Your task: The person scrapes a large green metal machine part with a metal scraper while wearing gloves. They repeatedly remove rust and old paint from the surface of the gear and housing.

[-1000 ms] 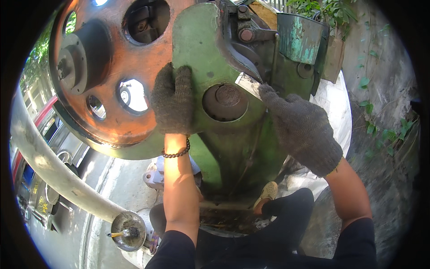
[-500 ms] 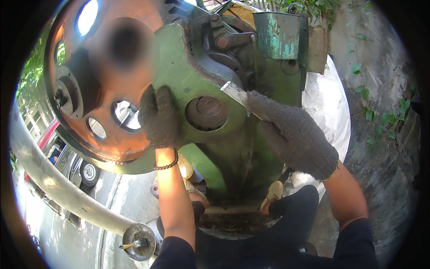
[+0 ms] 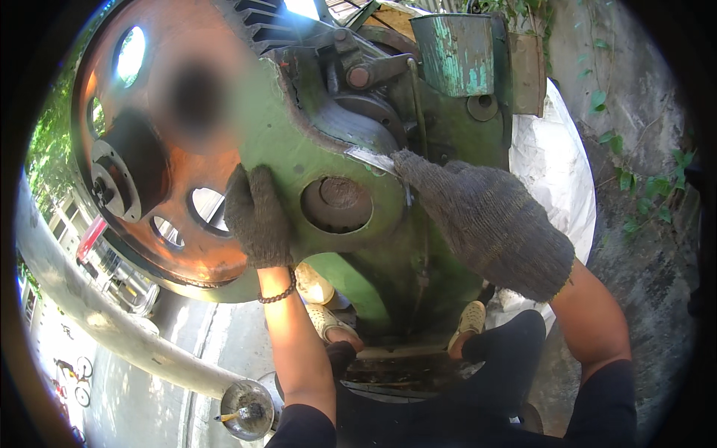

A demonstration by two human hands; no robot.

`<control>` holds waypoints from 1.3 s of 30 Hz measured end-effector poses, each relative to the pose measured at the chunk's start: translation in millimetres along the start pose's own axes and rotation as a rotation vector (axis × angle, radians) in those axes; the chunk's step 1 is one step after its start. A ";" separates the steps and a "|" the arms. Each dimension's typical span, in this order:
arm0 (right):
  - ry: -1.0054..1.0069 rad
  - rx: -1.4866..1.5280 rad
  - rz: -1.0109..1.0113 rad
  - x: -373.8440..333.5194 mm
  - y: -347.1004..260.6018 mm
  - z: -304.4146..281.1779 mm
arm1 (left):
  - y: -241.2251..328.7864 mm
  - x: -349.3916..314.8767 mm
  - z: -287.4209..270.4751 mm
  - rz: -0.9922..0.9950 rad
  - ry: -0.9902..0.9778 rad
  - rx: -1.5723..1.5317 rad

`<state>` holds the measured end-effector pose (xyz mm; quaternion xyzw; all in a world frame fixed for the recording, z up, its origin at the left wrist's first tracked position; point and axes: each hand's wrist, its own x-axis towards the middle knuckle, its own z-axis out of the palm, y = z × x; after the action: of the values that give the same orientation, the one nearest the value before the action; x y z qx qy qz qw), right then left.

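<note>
A green machine body (image 3: 280,131) stands in front of me, with a round greasy recess (image 3: 336,204) in its side plate. My left hand (image 3: 258,216), in a dark knit glove, lies against the plate's left edge beside the orange wheel, fingers stretched upward and holding nothing. My right hand (image 3: 489,224), gloved alike, is closed around a flat metal scraper (image 3: 370,158). Its pale blade points left and meets the rough curved lip of the plate above the recess. The glove hides the scraper's rear part.
A large orange spoked wheel (image 3: 198,168) fills the left. Behind stands a chipped green bucket-like container (image 3: 454,56). A metal bowl with a brush (image 3: 246,409) sits at lower left near a thick pale pipe (image 3: 127,325). White sheeting (image 3: 549,164) and a vine-covered wall (image 3: 627,60) lie right.
My right hand has moved the scraper blade leftward along the plate's lip, and the blade now looks flatter. My left hand stays at the same edge. The view has shifted slightly.
</note>
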<state>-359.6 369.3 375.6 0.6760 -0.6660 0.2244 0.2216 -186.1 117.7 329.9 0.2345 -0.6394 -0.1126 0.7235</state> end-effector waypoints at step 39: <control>0.057 0.105 -0.321 30.7 40.6 -18.2 | -0.1 0.1 -0.8 -0.103 -0.029 -0.003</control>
<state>-400.0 355.0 408.6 0.7776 -0.5304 0.2398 0.2377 -185.2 117.7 329.8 0.2645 -0.6367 -0.1542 0.7078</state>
